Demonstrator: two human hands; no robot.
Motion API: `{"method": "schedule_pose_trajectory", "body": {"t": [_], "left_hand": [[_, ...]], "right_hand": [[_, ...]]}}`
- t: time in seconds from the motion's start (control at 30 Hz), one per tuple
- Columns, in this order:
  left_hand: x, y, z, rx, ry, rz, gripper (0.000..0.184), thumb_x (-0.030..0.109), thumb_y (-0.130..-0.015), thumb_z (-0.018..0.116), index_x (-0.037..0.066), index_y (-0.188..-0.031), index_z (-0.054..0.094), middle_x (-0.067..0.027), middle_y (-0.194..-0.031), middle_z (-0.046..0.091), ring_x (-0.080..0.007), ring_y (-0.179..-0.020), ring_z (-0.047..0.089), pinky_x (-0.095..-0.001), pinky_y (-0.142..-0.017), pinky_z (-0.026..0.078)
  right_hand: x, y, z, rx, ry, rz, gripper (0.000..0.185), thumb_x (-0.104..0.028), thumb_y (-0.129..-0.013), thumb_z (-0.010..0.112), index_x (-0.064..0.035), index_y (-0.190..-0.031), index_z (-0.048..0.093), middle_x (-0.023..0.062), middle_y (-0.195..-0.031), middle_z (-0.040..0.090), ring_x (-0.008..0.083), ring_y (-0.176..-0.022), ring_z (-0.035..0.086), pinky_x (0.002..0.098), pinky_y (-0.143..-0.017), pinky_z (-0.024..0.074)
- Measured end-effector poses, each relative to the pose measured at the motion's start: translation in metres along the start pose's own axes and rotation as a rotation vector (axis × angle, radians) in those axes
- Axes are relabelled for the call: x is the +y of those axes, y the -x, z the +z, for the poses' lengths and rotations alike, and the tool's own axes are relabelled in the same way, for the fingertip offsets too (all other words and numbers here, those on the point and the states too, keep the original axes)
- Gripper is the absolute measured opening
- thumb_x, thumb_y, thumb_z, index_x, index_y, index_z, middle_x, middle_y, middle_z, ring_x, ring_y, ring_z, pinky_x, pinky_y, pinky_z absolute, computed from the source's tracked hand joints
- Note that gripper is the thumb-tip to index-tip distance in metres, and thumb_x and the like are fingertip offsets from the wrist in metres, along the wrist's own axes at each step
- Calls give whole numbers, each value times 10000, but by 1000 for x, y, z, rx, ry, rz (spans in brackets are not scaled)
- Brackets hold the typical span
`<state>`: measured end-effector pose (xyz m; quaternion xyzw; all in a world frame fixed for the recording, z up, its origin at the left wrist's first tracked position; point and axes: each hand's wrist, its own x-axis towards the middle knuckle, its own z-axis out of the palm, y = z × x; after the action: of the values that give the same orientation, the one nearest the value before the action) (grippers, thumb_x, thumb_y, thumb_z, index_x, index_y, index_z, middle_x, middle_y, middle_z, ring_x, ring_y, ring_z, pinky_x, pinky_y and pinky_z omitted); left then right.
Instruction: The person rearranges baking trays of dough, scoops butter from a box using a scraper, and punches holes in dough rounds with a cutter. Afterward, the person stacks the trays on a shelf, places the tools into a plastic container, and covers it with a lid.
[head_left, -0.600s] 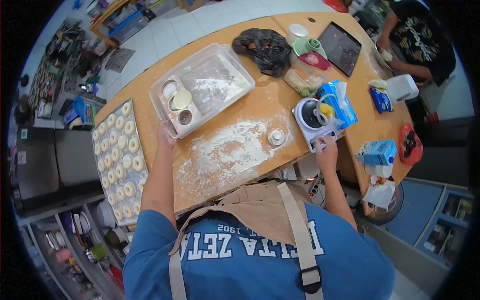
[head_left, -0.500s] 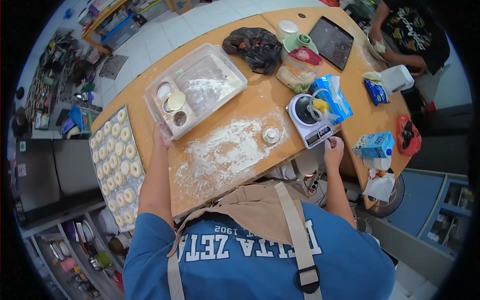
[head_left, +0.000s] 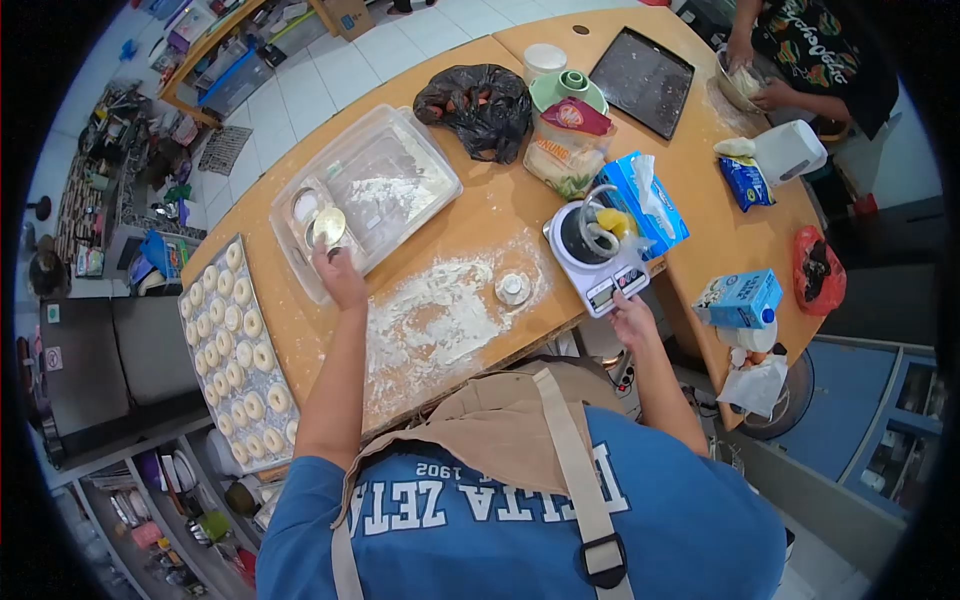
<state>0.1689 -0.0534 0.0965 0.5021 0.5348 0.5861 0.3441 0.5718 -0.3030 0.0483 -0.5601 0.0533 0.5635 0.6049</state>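
My left hand (head_left: 341, 277) reaches over the near side of a clear plastic tub (head_left: 420, 205), its fingertips closed at the edge of a pale yellow round lid (head_left: 329, 226). The lid sits over a holder with round openings in the tub, and my fingers partly cover it. My right hand (head_left: 634, 322) grips the front edge of a white kitchen scale (head_left: 632, 277), the thumb on top by the display. On the scale stands a black bowl (head_left: 577, 238) with a whitish ring-shaped handle and something yellow. A small white round object (head_left: 513, 289) lies on the floured tabletop between my hands.
A tray of dough rings (head_left: 262, 400) lies at left. Spread flour (head_left: 430, 315) covers the near tabletop. Beyond are a black plastic bag (head_left: 475, 110), a blue box (head_left: 655, 215) and a dark baking tray (head_left: 640, 82). Another person's hands (head_left: 742, 60) work in a bowl at upper right.
My left hand has gone from the tub's near corner to the yellow lid. My right hand has shifted from the scale's corner onto its front edge. The view has turned slightly.
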Motion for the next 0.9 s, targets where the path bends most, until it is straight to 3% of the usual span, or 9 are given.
{"method": "schedule_pose_trajectory", "body": {"t": [0.07, 0.2, 0.27, 0.4, 0.57, 0.67, 0.77, 0.8, 0.9], "left_hand": [[-12, 13, 13, -81, -240, 106, 467, 40, -785, 539, 16, -1234, 411, -124, -1276, 424, -234, -1156, 416, -348, -953, 333], [-6, 50, 51, -368, -342, 234, 460, 56, -729, 590, 55, -1177, 486, -115, -1220, 475, -268, -1140, 430, -362, -961, 331], [17, 65, 75, -629, -496, 449, 493, 83, -699, 610, 59, -1174, 479, -129, -1207, 477, -309, -1137, 425, -381, -979, 320], [24, 95, 130, -1049, -480, 420, 533, 171, -693, 625, 69, -1188, 454, -138, -1237, 450, -328, -1152, 407, -398, -986, 315], [35, 129, 194, -1230, -551, 590, 599, 272, -726, 613, 85, -1254, 402, -161, -1279, 417, -317, -1206, 368, -399, -999, 300], [25, 151, 217, -1311, -406, 751, 546, 291, -791, 574, 82, -1265, 401, -162, -1233, 470, -297, -1176, 424, -380, -963, 347], [-1, 178, 230, -1517, 13, -374, 498, 333, -853, 520, 76, -1264, 406, -131, -1099, 563, -237, -1000, 552, -353, -844, 433], [-13, 185, 233, -1489, 91, -615, 447, 372, -877, 492, 74, -1208, 453, -72, -937, 606, -161, -805, 586, -301, -698, 468], [25, 158, 226, -1312, 168, -987, 336, 294, -904, 483, 57, -1142, 490, -38, -1014, 556, -117, -865, 546, -267, -733, 454]], "right_hand": [[8, -1, -12, -9, 8, 20, 227, -84, -870, 527, -78, -1088, 464, 52, -999, 575, 201, -906, 575, 363, -758, 477], [22, 18, -28, -28, -9, 28, 240, -80, -866, 521, -88, -1096, 455, 52, -1021, 564, 204, -922, 569, 379, -787, 470], [26, 35, -40, -53, -28, 43, 273, -74, -870, 508, -85, -1134, 440, 62, -1059, 552, 206, -935, 567, 377, -794, 471], [30, 77, -63, -60, -34, 44, 305, -47, -866, 487, -51, -1164, 419, 86, -1069, 550, 228, -958, 567, 411, -810, 486], [32, 111, -90, 29, 36, 93, 272, -32, -858, 493, -45, -1124, 439, 86, -1048, 555, 214, -930, 574, 392, -802, 475], [33, 127, -96, 99, 30, 91, 274, -34, -854, 503, -50, -1121, 442, 80, -1049, 554, 209, -933, 571, 389, -812, 466], [34, 126, -89, 81, 8, 66, 302, -36, -851, 510, -54, -1143, 434, 72, -1072, 545, 211, -964, 558, 393, -837, 458], [34, 121, -85, 59, -19, 50, 313, -35, -850, 511, -54, -1152, 430, 72, -1081, 540, 214, -976, 554, 395, -848, 454], [26, 103, -65, 17, -77, 25, 354, -23, -844, 514, -51, -1181, 411, 79, -1112, 525, 228, -1014, 539, 409, -881, 445]]}}
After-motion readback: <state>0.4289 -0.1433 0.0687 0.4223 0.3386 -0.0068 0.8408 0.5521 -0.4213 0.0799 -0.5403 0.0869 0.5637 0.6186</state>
